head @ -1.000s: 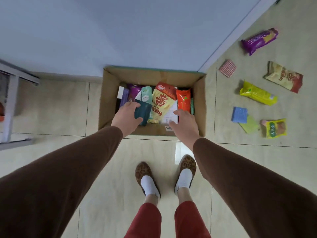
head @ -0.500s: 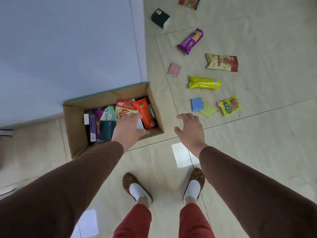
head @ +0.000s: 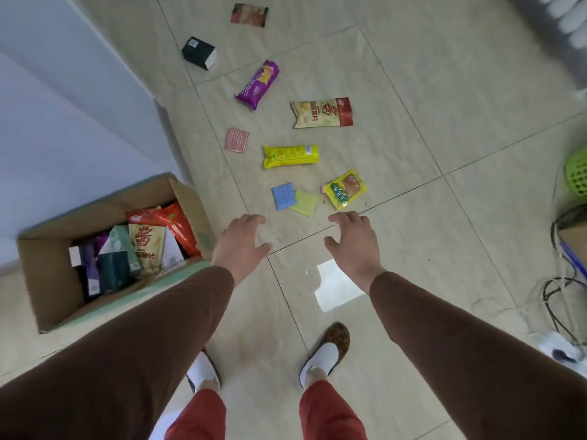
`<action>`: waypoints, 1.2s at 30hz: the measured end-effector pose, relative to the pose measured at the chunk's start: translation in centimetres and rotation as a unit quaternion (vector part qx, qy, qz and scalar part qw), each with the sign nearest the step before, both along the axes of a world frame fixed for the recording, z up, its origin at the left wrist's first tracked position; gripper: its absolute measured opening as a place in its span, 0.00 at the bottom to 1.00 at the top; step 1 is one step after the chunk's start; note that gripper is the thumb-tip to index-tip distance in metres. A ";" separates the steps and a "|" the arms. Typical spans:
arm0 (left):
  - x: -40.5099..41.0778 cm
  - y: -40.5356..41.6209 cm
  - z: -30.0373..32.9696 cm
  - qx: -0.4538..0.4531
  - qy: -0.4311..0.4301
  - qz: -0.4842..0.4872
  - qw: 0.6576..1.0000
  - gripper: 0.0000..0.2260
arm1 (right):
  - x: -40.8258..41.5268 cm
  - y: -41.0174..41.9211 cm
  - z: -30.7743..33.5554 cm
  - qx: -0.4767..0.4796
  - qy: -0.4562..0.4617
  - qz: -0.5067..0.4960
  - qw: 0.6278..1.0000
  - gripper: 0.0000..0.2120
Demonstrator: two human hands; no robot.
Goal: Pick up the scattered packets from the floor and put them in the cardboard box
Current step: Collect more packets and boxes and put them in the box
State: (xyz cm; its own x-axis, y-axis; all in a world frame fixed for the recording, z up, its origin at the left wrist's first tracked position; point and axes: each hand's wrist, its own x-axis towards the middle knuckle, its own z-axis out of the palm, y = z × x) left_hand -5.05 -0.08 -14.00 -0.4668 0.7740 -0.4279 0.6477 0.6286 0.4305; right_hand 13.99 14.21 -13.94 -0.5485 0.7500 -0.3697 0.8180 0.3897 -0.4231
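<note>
Both hands, left hand (head: 239,242) and right hand (head: 353,243), hang empty, fingers loose. Best take the blue packet (head: 282,196) nearest first, pinching an edge.

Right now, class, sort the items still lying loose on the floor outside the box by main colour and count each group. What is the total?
Yellow: 3, the long packet, the snack pouch, the flat sachet
Red or pink: 2, the striped sachet, the far packet
Purple: 1
Cream and red: 1
Blue: 1
Black: 1, a small box
Total: 9
</note>
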 end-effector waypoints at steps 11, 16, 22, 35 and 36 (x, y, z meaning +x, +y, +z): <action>5.4 15.2 -0.6 0.029 0.006 0.020 0.999 0.22 | 4.0 14.9 0.1 0.008 0.002 0.012 1.000 0.23; 4.3 23.1 -2.1 0.038 -0.004 0.055 0.998 0.22 | 2.4 23.3 -0.8 -0.001 -0.003 0.031 1.000 0.22; 2.0 32.8 -2.9 0.007 -0.008 0.055 0.998 0.23 | -0.7 33.7 -1.8 -0.006 -0.032 0.049 0.998 0.24; -3.2 54.7 -4.9 -0.029 0.018 0.117 0.993 0.23 | -7.1 58.6 -4.0 -0.029 -0.007 0.107 0.994 0.23; -3.2 56.5 -5.2 -0.032 0.017 0.128 0.991 0.24 | -7.7 60.8 -4.0 -0.027 -0.006 0.118 0.993 0.23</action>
